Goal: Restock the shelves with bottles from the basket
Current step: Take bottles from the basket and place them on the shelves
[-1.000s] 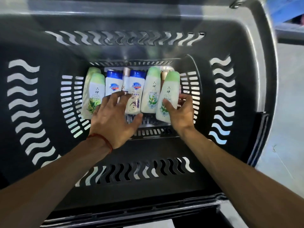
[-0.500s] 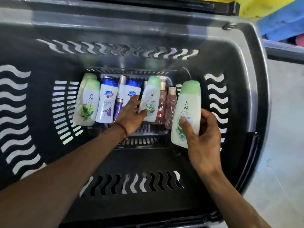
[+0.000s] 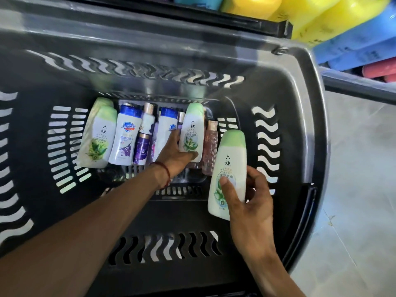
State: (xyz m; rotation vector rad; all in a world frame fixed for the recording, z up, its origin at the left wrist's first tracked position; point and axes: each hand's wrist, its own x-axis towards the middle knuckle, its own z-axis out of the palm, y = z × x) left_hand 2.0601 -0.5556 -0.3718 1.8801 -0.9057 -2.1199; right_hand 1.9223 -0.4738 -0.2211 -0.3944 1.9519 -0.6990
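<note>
A deep black plastic basket fills the view, with several bottles lying on its floor. My right hand grips a white bottle with a green cap, lifted above the basket floor on the right. My left hand reaches down to the floor and holds a second white bottle with a green cap, thumb under its lower end. To the left lie a blue-capped white bottle, a small purple bottle and two more green-capped bottles. A pink bottle lies between the two held ones.
Past the basket's far rim, at the top right, stacked yellow, blue and red packages sit on a shelf. A pale tiled floor shows to the right of the basket.
My right hand has lifted its green-capped bottle up and to the right, off the basket floor. My left hand has moved right, from the middle bottles to the second green-capped bottle, and taken hold of it.
</note>
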